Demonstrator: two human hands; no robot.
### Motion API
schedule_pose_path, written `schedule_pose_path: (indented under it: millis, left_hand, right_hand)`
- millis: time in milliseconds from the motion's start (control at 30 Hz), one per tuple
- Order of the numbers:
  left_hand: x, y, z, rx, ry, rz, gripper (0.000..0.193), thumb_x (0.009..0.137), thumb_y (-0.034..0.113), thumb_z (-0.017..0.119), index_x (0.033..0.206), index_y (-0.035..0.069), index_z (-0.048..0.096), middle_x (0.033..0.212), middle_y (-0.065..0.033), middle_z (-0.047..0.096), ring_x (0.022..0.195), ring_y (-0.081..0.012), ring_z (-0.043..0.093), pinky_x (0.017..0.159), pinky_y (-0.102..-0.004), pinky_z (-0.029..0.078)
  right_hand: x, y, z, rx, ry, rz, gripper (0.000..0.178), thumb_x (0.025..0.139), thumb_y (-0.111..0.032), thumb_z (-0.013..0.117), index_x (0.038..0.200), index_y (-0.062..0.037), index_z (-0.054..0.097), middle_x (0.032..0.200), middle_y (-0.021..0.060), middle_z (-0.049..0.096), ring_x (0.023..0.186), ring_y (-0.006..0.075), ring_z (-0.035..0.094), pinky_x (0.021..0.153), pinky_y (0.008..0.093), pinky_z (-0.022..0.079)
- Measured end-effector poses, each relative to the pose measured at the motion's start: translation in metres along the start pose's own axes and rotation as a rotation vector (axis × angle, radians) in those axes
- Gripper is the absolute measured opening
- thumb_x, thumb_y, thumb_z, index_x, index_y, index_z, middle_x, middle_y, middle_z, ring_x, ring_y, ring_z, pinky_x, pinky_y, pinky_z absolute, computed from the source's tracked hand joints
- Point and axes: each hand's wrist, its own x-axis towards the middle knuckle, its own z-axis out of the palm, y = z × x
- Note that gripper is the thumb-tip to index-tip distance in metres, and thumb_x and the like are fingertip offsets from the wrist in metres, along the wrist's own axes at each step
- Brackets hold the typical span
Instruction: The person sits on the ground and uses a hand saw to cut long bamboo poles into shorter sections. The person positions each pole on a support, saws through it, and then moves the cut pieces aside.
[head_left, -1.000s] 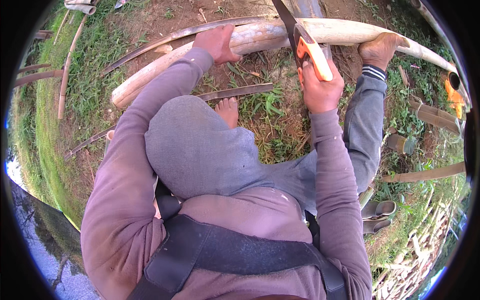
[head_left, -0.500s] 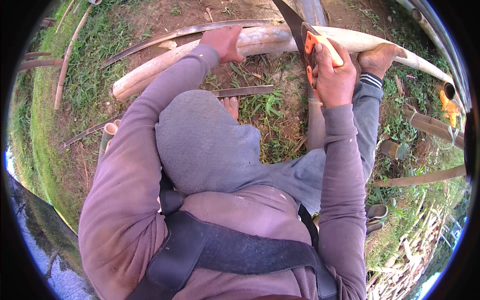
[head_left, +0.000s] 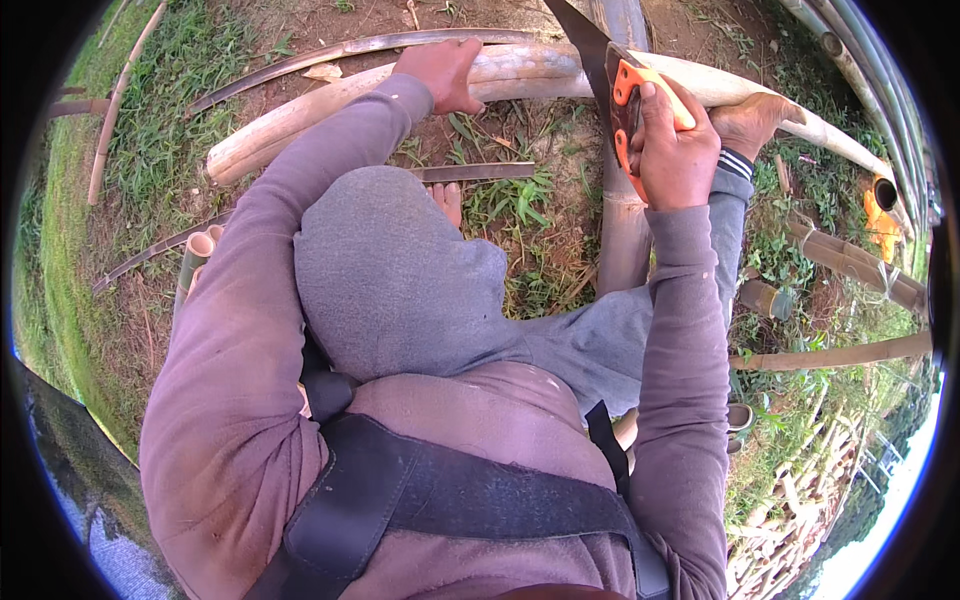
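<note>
A long pale bamboo pole (head_left: 530,72) lies crosswise at the far side, over a second bamboo pole (head_left: 622,215) that runs lengthwise beneath it. My left hand (head_left: 442,76) is wrapped over the pale pole, left of where the two cross. In my right hand (head_left: 676,148) is a hand saw (head_left: 590,45) with an orange and dark handle. Its dark blade stands against the pale pole near the crossing; the blade's far end runs out of view. My right foot (head_left: 752,122) rests on the pole, right of the saw.
A split bamboo strip (head_left: 330,55) lies behind the pole, and a shorter strip (head_left: 480,172) lies in front. At the right are an orange object (head_left: 882,225), tied bamboo (head_left: 855,262) and a heap of bamboo pieces (head_left: 790,510). Cut bamboo tubes (head_left: 200,248) stand at left.
The whole view has shifted slightly, so ground and poles appear a little further left. Both hands keep their holds, and the saw stays at about the same place on the pole.
</note>
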Motion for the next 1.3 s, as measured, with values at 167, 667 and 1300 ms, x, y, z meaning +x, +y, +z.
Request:
schedule_pose_path:
  millis: [167, 667, 1300]
  left_hand:
    - [0.003, -0.012, 0.001, -0.01, 0.023, 0.003, 0.099, 0.074, 0.058, 0.089, 0.152, 0.013, 0.049, 0.138, -0.0207, 0.066, 0.121, -0.0406, 0.07, 0.099, -0.052, 0.058]
    - [0.005, -0.011, -0.003, 0.022, -0.003, -0.005, 0.096, 0.075, 0.058, 0.087, 0.152, 0.012, 0.049, 0.137, -0.0196, 0.069, 0.121, -0.0415, 0.07, 0.101, -0.0527, 0.057]
    - [0.006, -0.009, 0.005, 0.028, 0.055, 0.007, 0.097, 0.075, 0.057, 0.087, 0.154, 0.014, 0.049, 0.136, -0.0174, 0.07, 0.12, -0.04, 0.071, 0.1, -0.052, 0.058]
  right_hand:
    - [-0.105, -0.029, -0.041, 0.067, -0.022, 0.166, 0.041, 0.107, -0.017, 0.069, 0.142, 0.0035, 0.061, 0.111, 0.0079, 0.074, 0.071, 0.0044, 0.062, 0.057, 0.0199, 0.048]
    - [-0.13, 0.02, -0.029, 0.133, 0.063, 0.066, 0.043, 0.108, -0.015, 0.067, 0.145, 0.0044, 0.058, 0.109, 0.0083, 0.068, 0.076, 0.0069, 0.063, 0.061, 0.0209, 0.052]
    - [-0.198, 0.015, -0.077, 0.163, 0.008, 0.137, 0.053, 0.108, -0.019, 0.066, 0.148, 0.0115, 0.051, 0.137, 0.0215, 0.067, 0.107, 0.0188, 0.072, 0.083, 0.0282, 0.063]
